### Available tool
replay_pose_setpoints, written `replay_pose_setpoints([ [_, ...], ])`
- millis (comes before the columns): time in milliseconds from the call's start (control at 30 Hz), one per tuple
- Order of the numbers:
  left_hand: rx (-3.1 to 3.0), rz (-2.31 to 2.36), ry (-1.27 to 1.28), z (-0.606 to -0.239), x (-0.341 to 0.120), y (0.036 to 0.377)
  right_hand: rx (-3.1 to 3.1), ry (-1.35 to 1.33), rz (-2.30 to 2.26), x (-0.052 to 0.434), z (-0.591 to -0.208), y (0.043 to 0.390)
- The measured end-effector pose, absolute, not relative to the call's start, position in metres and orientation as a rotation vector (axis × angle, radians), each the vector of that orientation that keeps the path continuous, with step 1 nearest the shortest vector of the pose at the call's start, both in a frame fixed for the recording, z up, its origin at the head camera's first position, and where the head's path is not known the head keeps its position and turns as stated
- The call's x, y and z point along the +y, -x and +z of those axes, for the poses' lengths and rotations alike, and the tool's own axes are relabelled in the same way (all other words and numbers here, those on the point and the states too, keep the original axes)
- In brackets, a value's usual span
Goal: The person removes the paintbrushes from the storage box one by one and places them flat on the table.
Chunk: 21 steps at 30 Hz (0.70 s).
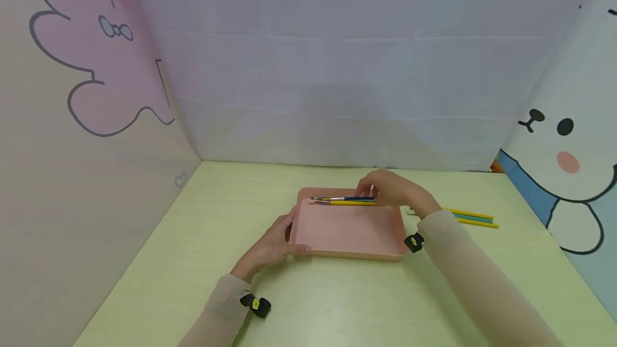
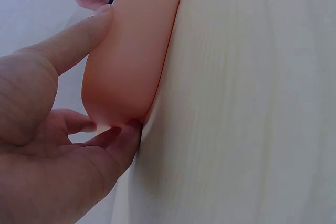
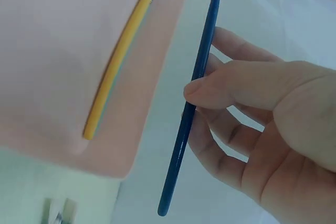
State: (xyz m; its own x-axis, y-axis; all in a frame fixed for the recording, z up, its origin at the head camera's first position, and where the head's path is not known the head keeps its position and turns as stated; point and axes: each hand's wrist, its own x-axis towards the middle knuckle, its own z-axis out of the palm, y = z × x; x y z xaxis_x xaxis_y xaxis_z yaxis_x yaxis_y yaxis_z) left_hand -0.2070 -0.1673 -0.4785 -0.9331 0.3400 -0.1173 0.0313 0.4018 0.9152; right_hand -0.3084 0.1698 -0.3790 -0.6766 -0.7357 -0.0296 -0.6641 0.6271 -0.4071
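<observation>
A pink rectangular tray (image 1: 356, 234) lies on the table. My left hand (image 1: 272, 244) grips its near left corner, thumb on the front wall and fingers against the left side; the left wrist view shows the fingertips low on the tray wall (image 2: 128, 51). Over the tray's far right part, my right hand (image 1: 392, 189) pinches a dark blue paintbrush (image 3: 197, 72) between thumb and fingers, its bristles pointing left in the head view. Inside, along the far wall, rests a yellow paintbrush (image 3: 115, 66), with a thin teal edge showing beside it.
To the right of the tray, several yellow and teal paintbrushes (image 1: 474, 218) lie on the table (image 1: 337, 304), partly hidden by my right forearm. A pale cloth wall (image 1: 337, 95) stands behind, with printed side walls left and right.
</observation>
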Motion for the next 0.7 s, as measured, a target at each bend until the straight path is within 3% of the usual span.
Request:
replay_pose_setpoints([
  [700, 2.384, 1.526, -0.322, -0.476, -0.168, 0.206, 2.811, 0.981, -0.703, 0.257, -0.389, 0.258],
])
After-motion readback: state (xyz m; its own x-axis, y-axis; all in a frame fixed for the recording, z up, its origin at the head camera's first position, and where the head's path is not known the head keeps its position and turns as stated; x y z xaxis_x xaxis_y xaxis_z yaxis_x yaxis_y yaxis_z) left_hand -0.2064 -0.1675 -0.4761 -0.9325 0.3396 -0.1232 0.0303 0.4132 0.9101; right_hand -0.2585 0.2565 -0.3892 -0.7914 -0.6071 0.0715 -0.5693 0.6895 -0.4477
